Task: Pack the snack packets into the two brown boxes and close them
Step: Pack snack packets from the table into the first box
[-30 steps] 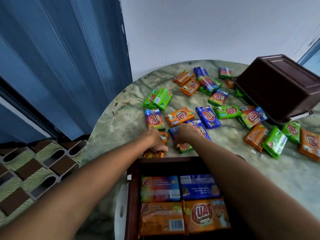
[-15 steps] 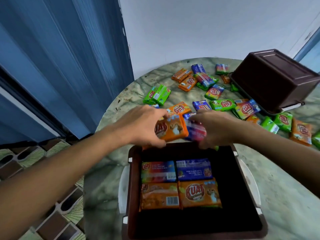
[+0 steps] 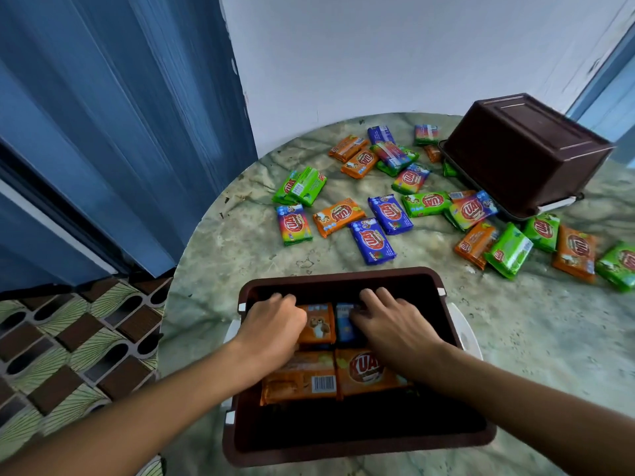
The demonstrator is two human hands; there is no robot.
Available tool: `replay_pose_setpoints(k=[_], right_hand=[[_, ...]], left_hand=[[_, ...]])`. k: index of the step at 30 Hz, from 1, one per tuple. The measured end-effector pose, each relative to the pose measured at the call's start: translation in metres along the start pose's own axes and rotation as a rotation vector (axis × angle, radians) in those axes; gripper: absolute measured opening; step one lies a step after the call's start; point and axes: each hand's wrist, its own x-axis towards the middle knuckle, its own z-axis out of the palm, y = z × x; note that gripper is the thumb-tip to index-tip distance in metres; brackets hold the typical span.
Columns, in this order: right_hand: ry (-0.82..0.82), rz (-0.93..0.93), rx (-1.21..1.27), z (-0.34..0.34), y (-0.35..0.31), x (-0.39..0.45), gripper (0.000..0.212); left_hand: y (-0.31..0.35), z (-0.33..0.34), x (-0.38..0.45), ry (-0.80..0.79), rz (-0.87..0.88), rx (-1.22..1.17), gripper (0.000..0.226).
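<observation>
Nearest the wrists, 2 orange packets (image 3: 330, 376) lie flat in the open brown box (image 3: 357, 451), set side by side prob. to tile a tidy layer. Just beyond them, L hand (image 3: 271, 329) holds an orange packet (image 3: 318, 324) down, fingers curled over its far edge; R hand (image 3: 395, 324) does likewise on a blue packet (image 3: 345, 324), though its grip is partly hidden. Both palms face down, forearms angled inward. Past the fingertips, approx. 20 loose packets (image 3: 374, 242) wait on the table (image 3: 240, 242); farther right sits the 2nd brown box (image 3: 525, 152), upturned.
</observation>
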Motion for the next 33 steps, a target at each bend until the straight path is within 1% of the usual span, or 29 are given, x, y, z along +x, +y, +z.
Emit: replay_pose_setpoints(k=[2,4,6,8,10,11,12,13,14,15,16,17,18,20,21,22,23,24,26,28,31,32,33], right_hand=[[0.013,-0.020,0.036,0.004,-0.003,0.003,0.036],[-0.034,-0.043,0.085,-0.002,-0.005,0.008,0.033],[-0.076,-0.056,0.101,-0.006,-0.004,0.011,0.035],[-0.173,-0.081,0.152,-0.021,0.000,0.014,0.039],[-0.210,-0.047,0.339,-0.043,0.012,0.021,0.035],[-0.176,-0.003,0.434,-0.055,0.021,0.028,0.029],[-0.088,0.048,0.496,-0.065,0.031,0.037,0.025],[0.027,0.107,0.520,-0.071,0.044,0.050,0.021],[0.124,0.166,0.531,-0.072,0.059,0.065,0.018],[0.169,0.227,0.539,-0.069,0.075,0.083,0.016],[0.156,0.293,0.542,-0.062,0.088,0.098,0.015],[0.091,0.361,0.538,-0.050,0.098,0.114,0.015],[0.001,0.419,0.531,-0.034,0.108,0.129,0.015],[-0.152,0.511,0.495,-0.004,0.116,0.149,0.018],[-0.214,0.546,0.484,0.008,0.115,0.151,0.022],[-0.261,0.568,0.469,0.018,0.113,0.153,0.034],[-0.291,0.581,0.440,0.027,0.111,0.157,0.047],[-0.292,0.582,0.396,0.032,0.109,0.159,0.054],[-0.258,0.550,0.290,0.038,0.102,0.164,0.053],[-0.248,0.536,0.238,0.041,0.097,0.167,0.054],[-0.242,0.570,0.337,0.039,0.100,0.162,0.065],[-0.237,0.585,0.392,0.035,0.103,0.159,0.067],[-0.227,0.595,0.429,0.031,0.105,0.156,0.068]], left_hand=[[-0.001,0.002,0.001,0.021,-0.005,-0.024,0.017],[-0.001,-0.001,0.004,0.022,0.002,-0.022,0.018],[0.001,-0.009,0.004,-0.012,0.036,-0.007,0.018],[-0.003,-0.021,0.006,-0.095,0.105,-0.030,0.027],[-0.016,-0.041,0.013,-0.237,0.149,-0.174,0.037],[-0.023,-0.053,0.020,-0.276,0.170,-0.294,0.035],[-0.032,-0.063,0.031,-0.256,0.183,-0.408,0.028],[-0.042,-0.071,0.047,-0.161,0.177,-0.483,0.021],[-0.053,-0.074,0.067,-0.029,0.149,-0.485,0.019],[-0.064,-0.073,0.090,0.096,0.115,-0.424,0.021],[-0.074,-0.068,0.111,0.178,0.081,-0.328,0.022],[-0.084,-0.060,0.132,0.213,0.059,-0.226,0.022],[-0.093,-0.050,0.152,0.203,0.048,-0.113,0.025],[-0.104,-0.028,0.185,0.091,0.024,0.151,0.046],[-0.105,-0.018,0.195,0.036,0.017,0.267,0.057],[-0.105,-0.010,0.203,0.015,0.019,0.350,0.064],[-0.103,-0.003,0.210,0.019,0.027,0.397,0.066],[-0.102,0.002,0.214,0.034,0.042,0.420,0.064],[-0.104,0.013,0.220,0.075,0.069,0.436,0.054],[-0.109,0.018,0.222,0.103,0.079,0.436,0.049],[-0.112,0.014,0.221,0.040,0.119,0.412,0.057],[-0.112,0.010,0.216,0.010,0.109,0.350,0.060],[-0.112,0.006,0.211,0.000,0.073,0.240,0.062]])
